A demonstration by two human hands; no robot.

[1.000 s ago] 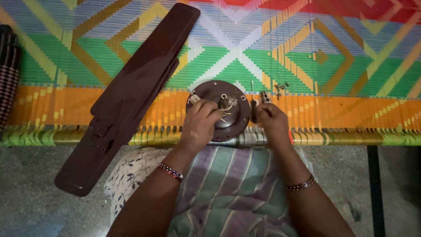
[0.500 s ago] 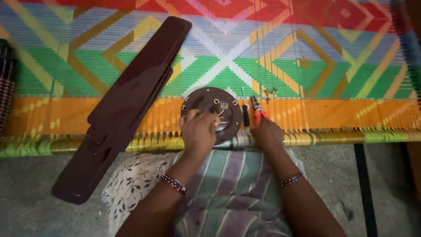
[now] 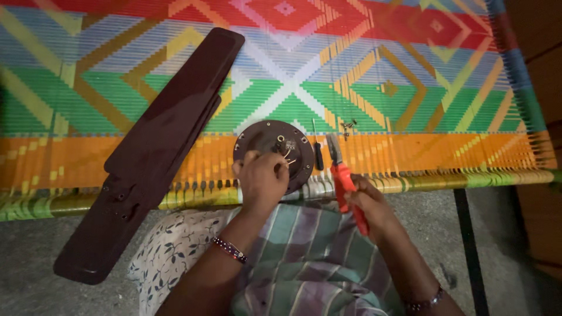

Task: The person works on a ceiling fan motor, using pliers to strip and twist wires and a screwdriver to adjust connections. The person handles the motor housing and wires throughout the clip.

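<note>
A dark brown round fan motor housing (image 3: 275,143) lies on the orange band of a woven cot, with short wires sticking up at its middle. My left hand (image 3: 260,181) rests on its near edge, fingers curled over the rim. In my right hand (image 3: 366,205) are red-handled pliers (image 3: 342,175), jaws pointing away toward the cot, beside the housing and not touching it. A dark screwdriver (image 3: 318,155) lies between housing and pliers. Long brown fan blades (image 3: 158,152) lie stacked to the left, reaching over the cot's edge.
The colourful woven cot (image 3: 410,88) fills the upper view, its rail (image 3: 468,178) running across. A few small screws (image 3: 349,124) lie behind the pliers. My lap in striped and floral cloth (image 3: 304,257) is below, over a grey floor (image 3: 497,234).
My right hand has drawn back from the housing toward my lap with the pliers. My left hand stays on the housing. The view has shifted, showing more of the cot's right end.
</note>
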